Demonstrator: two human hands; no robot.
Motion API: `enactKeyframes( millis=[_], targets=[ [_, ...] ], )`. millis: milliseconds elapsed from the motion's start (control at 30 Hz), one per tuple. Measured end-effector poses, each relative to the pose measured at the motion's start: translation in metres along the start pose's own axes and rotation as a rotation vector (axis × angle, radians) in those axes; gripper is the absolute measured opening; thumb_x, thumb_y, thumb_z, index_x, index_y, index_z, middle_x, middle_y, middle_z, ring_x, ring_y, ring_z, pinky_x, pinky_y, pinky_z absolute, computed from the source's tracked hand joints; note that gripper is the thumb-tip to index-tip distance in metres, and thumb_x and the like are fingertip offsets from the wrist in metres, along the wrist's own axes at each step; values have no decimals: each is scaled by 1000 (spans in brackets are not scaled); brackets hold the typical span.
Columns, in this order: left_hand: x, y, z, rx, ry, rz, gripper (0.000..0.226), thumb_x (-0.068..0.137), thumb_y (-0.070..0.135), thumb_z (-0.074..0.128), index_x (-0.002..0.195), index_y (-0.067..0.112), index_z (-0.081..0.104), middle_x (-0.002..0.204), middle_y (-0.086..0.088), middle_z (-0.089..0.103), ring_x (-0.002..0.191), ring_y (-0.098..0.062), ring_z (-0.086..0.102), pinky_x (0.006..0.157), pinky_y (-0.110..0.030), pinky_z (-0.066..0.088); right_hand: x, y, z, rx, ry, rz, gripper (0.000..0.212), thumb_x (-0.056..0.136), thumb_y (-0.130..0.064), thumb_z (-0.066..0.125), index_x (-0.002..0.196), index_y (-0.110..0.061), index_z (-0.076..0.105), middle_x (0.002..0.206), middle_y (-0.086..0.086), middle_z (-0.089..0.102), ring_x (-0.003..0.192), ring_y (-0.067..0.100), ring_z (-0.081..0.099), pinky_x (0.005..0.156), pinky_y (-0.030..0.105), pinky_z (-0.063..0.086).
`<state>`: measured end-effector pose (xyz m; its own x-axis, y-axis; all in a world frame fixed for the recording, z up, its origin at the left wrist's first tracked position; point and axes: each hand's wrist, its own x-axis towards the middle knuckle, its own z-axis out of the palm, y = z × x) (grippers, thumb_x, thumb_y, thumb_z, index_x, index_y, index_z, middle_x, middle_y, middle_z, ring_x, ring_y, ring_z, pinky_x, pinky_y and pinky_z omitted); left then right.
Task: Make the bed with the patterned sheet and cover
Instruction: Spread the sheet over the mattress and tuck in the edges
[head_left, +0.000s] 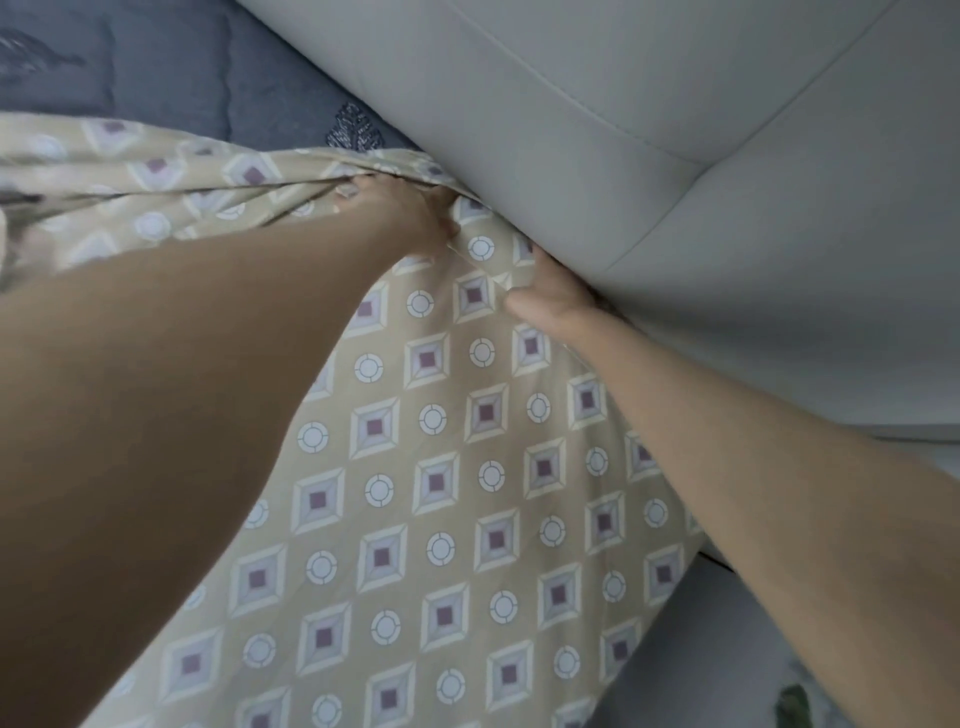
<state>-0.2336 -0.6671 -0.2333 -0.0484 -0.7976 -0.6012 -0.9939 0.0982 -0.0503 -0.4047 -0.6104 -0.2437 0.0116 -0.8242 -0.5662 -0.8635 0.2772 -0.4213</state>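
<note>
Currently in hand: tucking the head-end edge of the patterned sheet (441, 467) in against the headboard (675, 130); judged an early step, with the cover not in view.
Sheet, location: beige cloth with diamonds and rings, spread from the near edge up to the foot of the headboard and bunched in folds toward the upper left.
Mattress (182, 67): blue-grey and quilted, bare beyond the folds at upper left.
Left hand (400, 213): fingers curled into the gathered folds, gripping the sheet just beside the headboard.
Right hand (550, 296): thumb lies on the sheet; the fingers go out of sight where sheet meets headboard, so its grip cannot be told.
Method, advised: draw the bunched folds leftward along the headboard until flat before pushing cloth down. Keep the pattern rows square to the headboard. Feed the edge into the gap bit by bit with flat fingers.
Risk: a hard pull with the left may drag the edge out from under the right hand. Folds left in would likely show as ridges under the cover.
</note>
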Motion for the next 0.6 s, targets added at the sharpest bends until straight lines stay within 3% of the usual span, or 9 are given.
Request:
enactKeyframes(
  millis=[67,133,200,267,333,467,533,600],
  targets=[
    [2,2,6,-59,-14,-77,62,75,63,24,132,38,31,146,-24,32,130,-52,32,101,-70,26,-19,8,9,-179,170,-121,77,82,-29,51,151,-19,18,157,3,21,144,24,21,114,35,22],
    [1,10,13,-138,-8,-220,66,85,61,27,145,34,22,153,-27,13,138,-52,11,104,-72,11,-46,30,23,-282,356,-285,65,84,-23,43,148,-13,32,154,5,31,141,22,30,113,38,27],
    [-18,23,12,-148,47,-255,57,96,51,26,148,32,16,154,-27,5,141,-47,3,107,-68,8,-75,66,29,-324,510,-331,58,88,-25,40,145,-13,39,150,4,38,138,22,36,112,42,30],
    [-32,38,16,-132,101,-183,49,102,38,23,149,36,10,153,-30,4,141,-49,2,108,-67,11,-93,100,24,-382,526,-267,59,91,-37,39,146,-15,35,151,3,36,138,23,35,114,42,27],
    [-42,49,18,-42,166,-122,55,102,22,29,150,36,5,151,-32,8,139,-52,4,106,-69,16,-93,112,19,-440,486,-251,66,90,-43,40,147,-11,32,152,4,33,138,23,33,115,39,26],
    [-48,60,29,1,342,59,70,91,17,52,150,25,15,148,-18,21,136,-47,17,104,-68,22,-72,90,16,-416,472,-95,74,80,-49,27,140,-7,41,141,13,47,128,29,44,101,39,40],
    [-50,65,32,27,368,141,69,92,15,49,151,26,14,150,-10,20,139,-43,13,108,-65,19,-62,84,8,-353,413,7,69,83,-50,24,132,-7,44,134,19,50,122,33,48,93,39,44],
    [-52,68,31,2,360,148,68,93,11,46,151,26,15,152,-6,21,142,-38,9,111,-62,16,-59,90,8,-335,409,-26,58,88,-43,32,133,-7,43,138,20,46,125,33,43,97,39,40]
  ],
)
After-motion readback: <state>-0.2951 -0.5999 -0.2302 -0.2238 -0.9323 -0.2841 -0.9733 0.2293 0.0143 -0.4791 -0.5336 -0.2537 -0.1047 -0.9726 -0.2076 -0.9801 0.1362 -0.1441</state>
